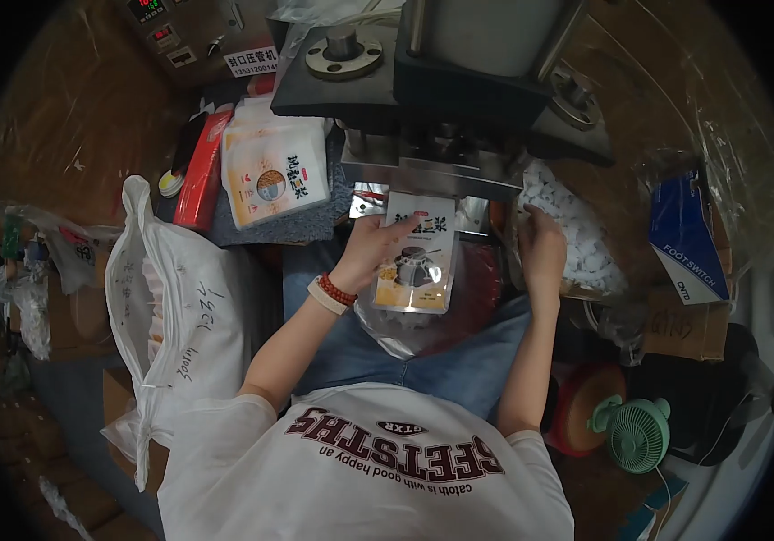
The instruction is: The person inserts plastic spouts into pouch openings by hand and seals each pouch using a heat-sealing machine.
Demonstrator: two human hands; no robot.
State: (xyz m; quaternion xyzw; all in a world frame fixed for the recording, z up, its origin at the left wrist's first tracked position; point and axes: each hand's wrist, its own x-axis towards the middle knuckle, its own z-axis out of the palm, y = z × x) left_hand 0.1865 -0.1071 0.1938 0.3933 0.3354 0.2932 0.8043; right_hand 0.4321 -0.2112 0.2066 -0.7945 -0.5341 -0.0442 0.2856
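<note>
My left hand [376, 251], with a beaded bracelet at the wrist, is closed on the side of a printed pouch [423, 266]. The pouch is held upright over my lap, its top by the metal jaws of a press [432, 171]. My right hand [542, 242] is at the near-left edge of a heap of small white plastic pieces [572, 236]. Its fingers are curled down there, and their tips are partly hidden; what they hold is too small to make out. Below the pouch, a clear plastic bag [387, 320] with pale pieces in it lies between my legs.
A stack of printed pouches [270, 185] lies on a grey cloth left of the press, beside a red box [202, 171]. A large white sack [193, 334] stands at my left. A blue foot-switch box [689, 239] and a green fan [636, 435] are at the right.
</note>
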